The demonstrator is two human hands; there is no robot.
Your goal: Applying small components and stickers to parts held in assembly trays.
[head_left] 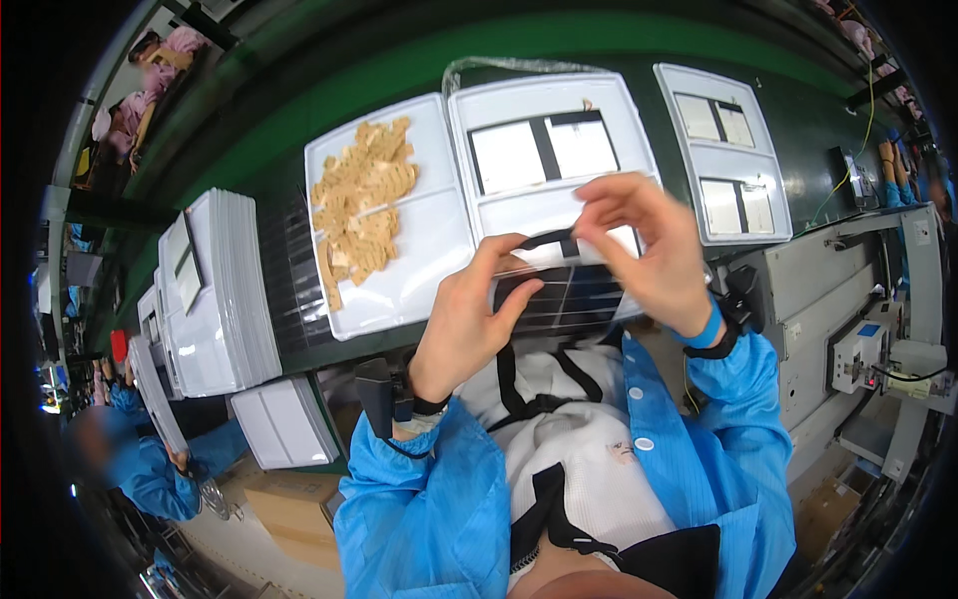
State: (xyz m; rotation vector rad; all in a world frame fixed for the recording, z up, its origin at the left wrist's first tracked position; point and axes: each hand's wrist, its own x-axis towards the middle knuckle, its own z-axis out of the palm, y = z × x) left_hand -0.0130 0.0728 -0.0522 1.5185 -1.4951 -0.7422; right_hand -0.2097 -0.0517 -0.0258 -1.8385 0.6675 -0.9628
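In front of my chest I hold a thin flat panel [559, 300], dark and glossy below with a black-and-white upper edge. My left hand [461, 317] grips its left side between thumb and fingers. My right hand [649, 250] is at the upper edge, its thumb and fingertips pinched together there; motion blur hides whatever they pinch. Just beyond my hands lies a white tray [547, 88] with white black-bordered panels [506, 158] in its far compartment. On the left, another white tray [424, 290] carries a heap of tan paper-like pieces [364, 195].
A third white tray [711, 155] with several panels stands at the right on the dark green bench [818, 130]. To the left rises a stack of white trays [235, 290]. Grey machinery [863, 354] borders the right side. A co-worker in blue [165, 479] handles a tray at lower left, near a cardboard box [292, 514].
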